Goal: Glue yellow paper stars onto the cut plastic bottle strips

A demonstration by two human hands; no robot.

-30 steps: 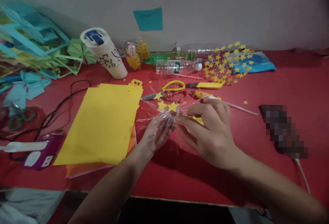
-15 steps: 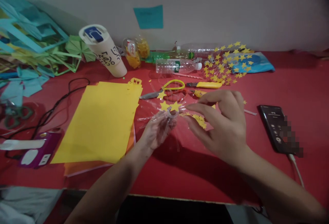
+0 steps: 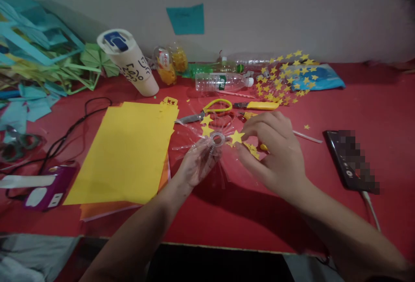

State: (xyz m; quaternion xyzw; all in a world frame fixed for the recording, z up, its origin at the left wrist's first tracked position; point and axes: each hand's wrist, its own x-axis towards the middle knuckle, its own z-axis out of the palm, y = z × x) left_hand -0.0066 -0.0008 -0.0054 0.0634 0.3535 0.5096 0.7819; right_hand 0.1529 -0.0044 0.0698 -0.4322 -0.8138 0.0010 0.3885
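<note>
My left hand [image 3: 198, 161] is closed around the neck of a clear plastic bottle top [image 3: 217, 139], its ring-shaped mouth facing up. Thin transparent strips spread outward from it. Two yellow stars [image 3: 206, 120] sit on strips at its upper left. Just right of the mouth, my right hand [image 3: 275, 152] pinches another yellow star [image 3: 237, 137] between thumb and forefinger. Beneath and behind that hand lies a small pile of loose yellow stars [image 3: 252, 150]. Yellow-handled scissors [image 3: 218, 105] lie beyond the strips, along with a yellow utility knife [image 3: 262, 106].
Yellow paper sheets [image 3: 126, 152] lie at left, near a purple box [image 3: 48, 187] with black cables. A white tumbler [image 3: 132, 64], plastic bottles [image 3: 222, 82] and a star-covered strip piece [image 3: 285, 79] line the back. A phone [image 3: 346, 161] with a cable lies at right.
A star by the bottle mouth has shifted right, to my right fingertips, and shows more fully. The two other stars have moved slightly with the strips. My left hand keeps its hold.
</note>
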